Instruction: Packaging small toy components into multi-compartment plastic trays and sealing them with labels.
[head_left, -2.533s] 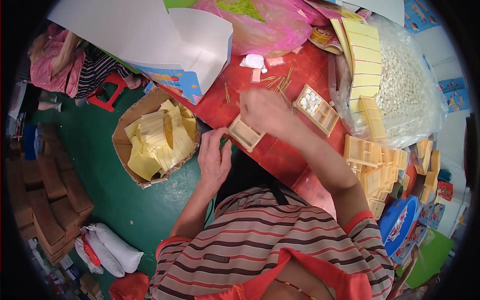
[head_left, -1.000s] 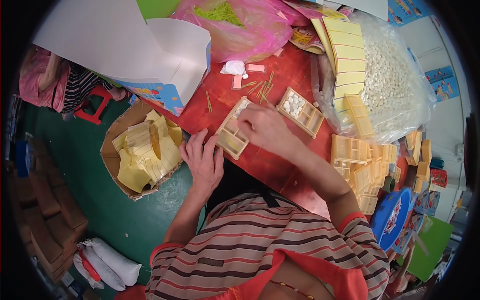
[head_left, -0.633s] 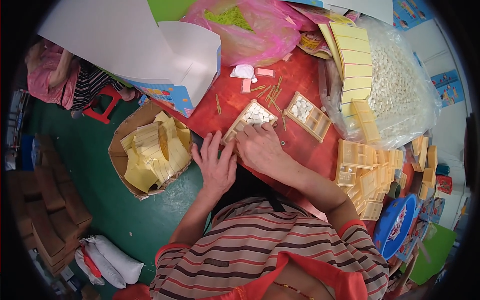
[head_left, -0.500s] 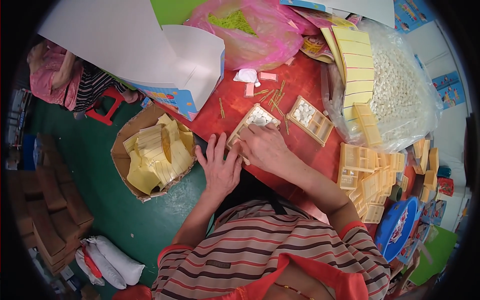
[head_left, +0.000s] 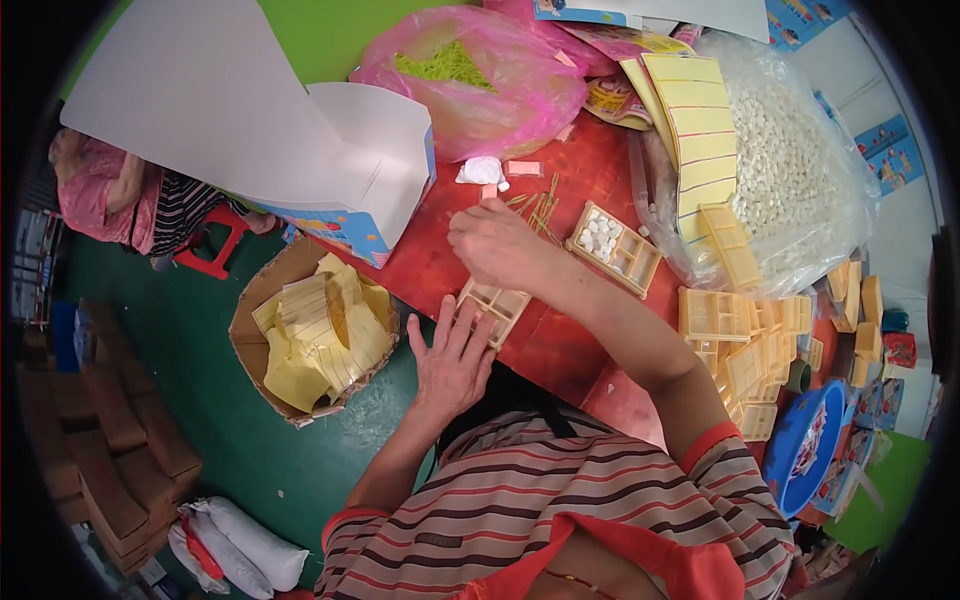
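Note:
My left hand (head_left: 450,365) lies with fingers spread over the near left side of a small tan plastic tray with compartments (head_left: 508,303). Above the tray's far end is my right hand (head_left: 500,245), its fingers curled in; their tips and anything in them are hidden. That hand covers the tray's far compartment. Just beyond it are small pink packets (head_left: 521,168), a crumpled white piece (head_left: 482,170) and thin yellow-green sticks (head_left: 543,210). A second tan tray (head_left: 632,260), to the right, has white pellets (head_left: 601,235) in one compartment.
A pink bag (head_left: 470,95) with green sticks stands at the back. To the right are a clear bag of white pellets (head_left: 790,170), yellow lined card (head_left: 697,130), piled tan trays (head_left: 745,350) and a blue basin (head_left: 803,450). A cardboard box (head_left: 255,355) sits left; another person (head_left: 110,185) sits beyond.
My right hand has lifted from the near part of the tray and moved up and left, over its far end. My left hand has stayed by the tray. The view has shifted slightly.

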